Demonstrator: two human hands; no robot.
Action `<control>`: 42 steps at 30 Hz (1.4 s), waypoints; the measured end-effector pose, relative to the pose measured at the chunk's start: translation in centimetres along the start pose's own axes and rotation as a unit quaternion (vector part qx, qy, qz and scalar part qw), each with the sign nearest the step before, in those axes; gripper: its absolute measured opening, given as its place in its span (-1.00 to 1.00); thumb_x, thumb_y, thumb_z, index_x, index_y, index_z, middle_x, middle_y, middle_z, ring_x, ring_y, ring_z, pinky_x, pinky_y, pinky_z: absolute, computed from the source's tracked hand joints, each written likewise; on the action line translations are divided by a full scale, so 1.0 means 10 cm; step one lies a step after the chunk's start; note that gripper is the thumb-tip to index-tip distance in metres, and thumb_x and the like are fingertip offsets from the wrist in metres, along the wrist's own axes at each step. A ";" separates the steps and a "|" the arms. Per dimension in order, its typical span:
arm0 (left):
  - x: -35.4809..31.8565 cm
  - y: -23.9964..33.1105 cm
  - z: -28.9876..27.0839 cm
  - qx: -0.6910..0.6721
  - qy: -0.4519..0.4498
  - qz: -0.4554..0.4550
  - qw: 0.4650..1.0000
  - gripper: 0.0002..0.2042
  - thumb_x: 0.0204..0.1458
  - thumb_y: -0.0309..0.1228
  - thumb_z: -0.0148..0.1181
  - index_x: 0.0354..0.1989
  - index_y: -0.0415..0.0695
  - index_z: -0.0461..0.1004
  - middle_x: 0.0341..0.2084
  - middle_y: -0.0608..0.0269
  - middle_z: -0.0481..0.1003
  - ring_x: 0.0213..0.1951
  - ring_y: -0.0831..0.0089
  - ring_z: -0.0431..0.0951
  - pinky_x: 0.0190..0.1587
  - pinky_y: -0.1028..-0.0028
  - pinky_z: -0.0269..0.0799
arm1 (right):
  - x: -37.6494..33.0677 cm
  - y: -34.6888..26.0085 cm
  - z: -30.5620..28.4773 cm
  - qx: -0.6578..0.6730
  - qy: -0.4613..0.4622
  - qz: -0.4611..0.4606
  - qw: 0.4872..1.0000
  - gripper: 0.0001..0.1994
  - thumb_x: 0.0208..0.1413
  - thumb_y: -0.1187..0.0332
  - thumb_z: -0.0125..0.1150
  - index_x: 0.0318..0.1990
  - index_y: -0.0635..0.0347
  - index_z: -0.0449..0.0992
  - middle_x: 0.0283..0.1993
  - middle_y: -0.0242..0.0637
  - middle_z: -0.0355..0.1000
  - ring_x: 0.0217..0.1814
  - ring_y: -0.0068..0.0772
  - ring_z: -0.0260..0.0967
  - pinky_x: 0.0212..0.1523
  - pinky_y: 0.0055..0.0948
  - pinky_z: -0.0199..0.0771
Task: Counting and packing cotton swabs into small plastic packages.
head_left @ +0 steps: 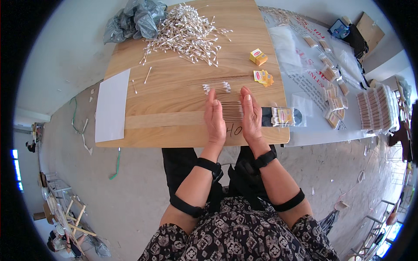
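Near the table's front edge, a row of cotton swabs (232, 112) lies side by side between my two upright palms. My left hand (215, 119) stands along the row's left ends, fingers stretched out. On the other side, my right hand (251, 115) covers the right ends, its fingers straight too. Whether the palms press on the tips is hidden. Just beyond my left fingertips lies a smaller bunch of swabs (217, 87). To the right of my right hand, a clear packet of swabs (283, 117) with a yellow label rests on a dark flat piece.
A big heap of swabs (187, 32) and a grey plastic bag (137, 19) occupy the far left. White paper (112, 106) lies at left. Yellow label stacks (258, 57) sit at right. Beyond the wooden table (174, 93), a sheet-covered surface holds several packets (336, 103) and stacked bundles (378, 108).
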State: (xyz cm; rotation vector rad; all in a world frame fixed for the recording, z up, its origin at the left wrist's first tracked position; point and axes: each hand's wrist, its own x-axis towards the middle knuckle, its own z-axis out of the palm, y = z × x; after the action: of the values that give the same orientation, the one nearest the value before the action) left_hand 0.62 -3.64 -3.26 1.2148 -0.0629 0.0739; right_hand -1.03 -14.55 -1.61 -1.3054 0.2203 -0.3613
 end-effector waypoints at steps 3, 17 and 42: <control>-0.07 0.20 0.08 0.174 -0.028 0.015 0.984 -0.41 0.31 -0.13 -0.10 0.35 -0.33 0.10 0.37 -0.06 0.11 0.41 0.17 0.05 0.40 0.24 -0.07 | 0.01 -0.04 -0.13 0.021 0.001 0.033 0.999 -0.54 0.38 0.21 -0.08 0.23 0.44 0.31 0.31 -0.04 0.28 0.38 -0.26 0.17 0.35 -0.42 0.11; -0.27 0.46 -0.08 0.682 -0.263 0.113 0.673 -0.29 0.24 0.02 -0.09 0.40 -0.25 0.03 0.44 0.03 -0.06 0.46 0.15 -0.11 0.44 0.07 -0.21 | -0.13 -0.22 -0.52 -0.541 -0.234 -0.290 0.754 -0.57 0.09 0.43 0.07 0.17 0.23 0.38 0.27 -0.11 0.29 0.37 -0.07 0.19 0.41 -0.13 0.11; -0.58 0.47 -0.10 0.691 -0.281 0.129 0.653 -0.24 0.20 0.09 -0.07 0.40 -0.25 0.01 0.42 -0.05 -0.04 0.46 0.13 -0.10 0.43 -0.01 -0.26 | -0.56 -0.34 -0.50 -0.642 -0.250 -0.205 0.695 0.11 -0.26 -0.11 0.42 0.40 0.34 0.02 0.47 -0.09 -0.06 0.55 -0.11 -0.21 0.48 0.16 -0.40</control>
State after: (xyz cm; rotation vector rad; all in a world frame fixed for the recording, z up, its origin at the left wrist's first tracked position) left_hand -5.57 -1.24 0.27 2.7489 -0.8701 -0.0328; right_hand -8.49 -17.65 0.18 -2.8222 -0.4004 -0.1684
